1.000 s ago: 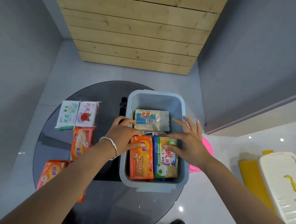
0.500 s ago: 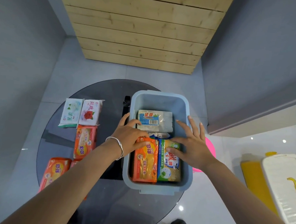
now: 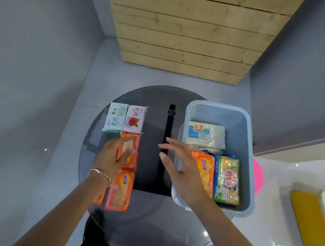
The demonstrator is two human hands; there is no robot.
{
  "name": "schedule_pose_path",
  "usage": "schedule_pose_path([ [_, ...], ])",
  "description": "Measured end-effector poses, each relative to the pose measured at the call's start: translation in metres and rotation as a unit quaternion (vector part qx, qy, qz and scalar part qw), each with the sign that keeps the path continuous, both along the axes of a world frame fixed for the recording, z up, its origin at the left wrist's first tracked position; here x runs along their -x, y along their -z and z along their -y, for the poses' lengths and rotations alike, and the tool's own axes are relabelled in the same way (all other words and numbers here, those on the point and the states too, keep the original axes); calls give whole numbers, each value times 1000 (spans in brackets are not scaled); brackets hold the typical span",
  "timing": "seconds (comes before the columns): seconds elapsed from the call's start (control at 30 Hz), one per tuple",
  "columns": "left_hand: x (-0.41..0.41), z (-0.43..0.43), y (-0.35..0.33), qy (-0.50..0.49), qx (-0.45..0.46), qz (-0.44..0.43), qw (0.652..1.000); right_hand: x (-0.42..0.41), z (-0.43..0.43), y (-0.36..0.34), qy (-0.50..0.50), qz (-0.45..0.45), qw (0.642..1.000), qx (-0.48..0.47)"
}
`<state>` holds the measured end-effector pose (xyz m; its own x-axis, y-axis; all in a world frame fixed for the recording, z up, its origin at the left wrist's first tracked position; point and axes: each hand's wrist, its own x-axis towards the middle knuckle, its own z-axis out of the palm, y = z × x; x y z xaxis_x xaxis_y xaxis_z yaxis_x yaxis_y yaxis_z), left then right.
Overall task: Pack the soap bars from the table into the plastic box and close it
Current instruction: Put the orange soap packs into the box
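Observation:
The open grey-blue plastic box stands on the right of the round glass table. Inside it lie a pale soap bar with a blue label, an orange bar and a green-and-yellow bar. On the table's left lie a white-green bar, a white bar with a red rose and three orange bars. My left hand hovers open over the upper orange bar. My right hand is open over the box's left rim.
A black strap-like object lies on the dark glass table between the loose bars and the box. A pink item shows beyond the box's right side. A yellow container with a white lid sits at the far right.
Both hands have left the inside of the box and moved left. My left hand now reaches over the orange bars on the table. The view has shifted left too.

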<state>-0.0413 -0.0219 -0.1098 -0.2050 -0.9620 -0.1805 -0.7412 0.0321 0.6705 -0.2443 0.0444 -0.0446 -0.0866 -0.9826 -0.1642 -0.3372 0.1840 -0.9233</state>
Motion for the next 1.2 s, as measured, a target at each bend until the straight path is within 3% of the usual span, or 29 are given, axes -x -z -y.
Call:
schedule_pose_path([
  [0.1, -45, -13, 22, -74, -89, 12, 993, -51, 0, 27, 10, 97, 990, -104],
  [0.23, -83, -37, 44, -119, -157, 11, 980, -90, -11, 79, 63, 93, 951, -289],
  [0.33, -101, -51, 59, -140, -202, -7, 969, -108, -21, 103, 129, 104, 913, -374],
  [0.47, -106, -67, 71, -173, -232, -44, 956, -137, -33, 116, 132, 98, 922, -352],
  [0.63, -101, -84, 62, -242, -238, -184, 922, -158, -44, 119, 218, 163, 905, -326],
  [0.83, -111, -88, 65, -303, -301, -178, 887, -149, -48, 118, 169, 144, 900, -375],
  [1.2, -62, -49, 4, -233, -256, -237, 908, -81, -13, 30, 134, 269, 919, -256],
])
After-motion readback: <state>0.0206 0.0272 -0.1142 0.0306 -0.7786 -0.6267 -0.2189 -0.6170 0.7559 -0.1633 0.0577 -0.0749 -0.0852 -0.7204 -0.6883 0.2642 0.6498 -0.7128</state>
